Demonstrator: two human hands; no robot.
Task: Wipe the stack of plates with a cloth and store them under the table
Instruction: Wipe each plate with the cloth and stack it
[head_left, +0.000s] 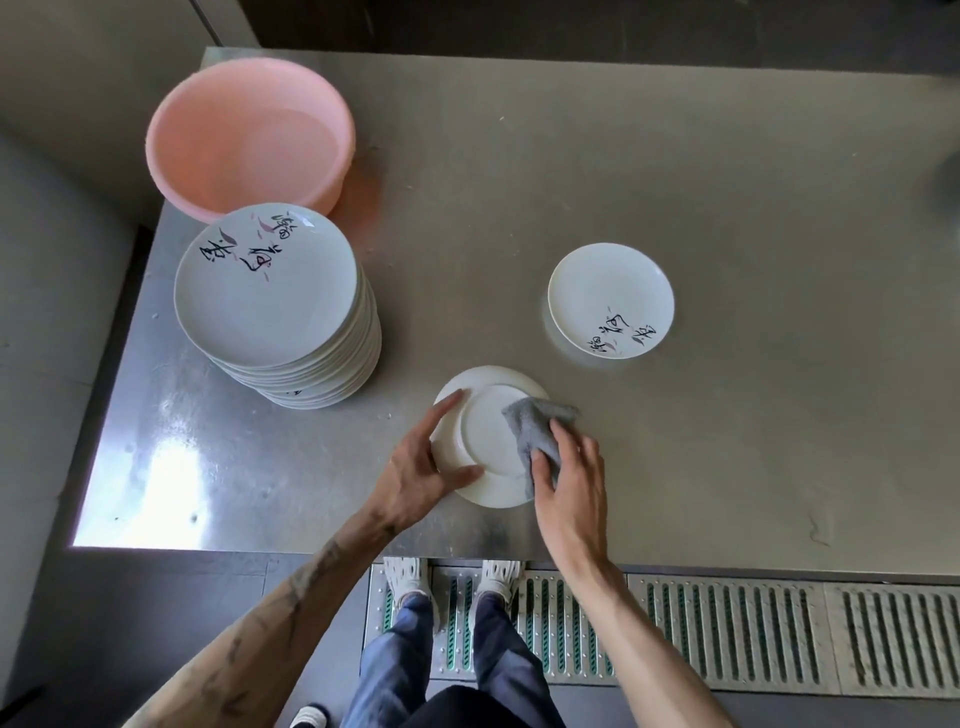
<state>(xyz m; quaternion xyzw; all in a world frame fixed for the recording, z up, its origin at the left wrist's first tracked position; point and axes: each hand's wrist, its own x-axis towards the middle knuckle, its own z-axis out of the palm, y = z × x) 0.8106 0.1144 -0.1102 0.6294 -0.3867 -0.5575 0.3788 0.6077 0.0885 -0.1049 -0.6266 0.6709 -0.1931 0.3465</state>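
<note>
Glazed white ceramic was what we had under our hands: one plate (488, 436) lay upside down near the front edge of the steel table (727, 208). Our left hand (415, 467) lay flat, its straight fingers pressing the rim to steady it. Our right hand (571, 483) gripped the grey cloth (535, 426), bunched against the plate's base. We judged the plate stiff, brittle and probably slick, best lifted by opposite sides of the rim; the cloth was soft and could be grabbed anywhere. The tall stack (270, 286) looked heavy, so we reckoned it should go down a few plates at a time. It stood near the table's left edge, just in front of the pink basin (249, 140). Another plate (608, 296) lay face up, well apart on the right, and the steel beyond it gave room to work.
</note>
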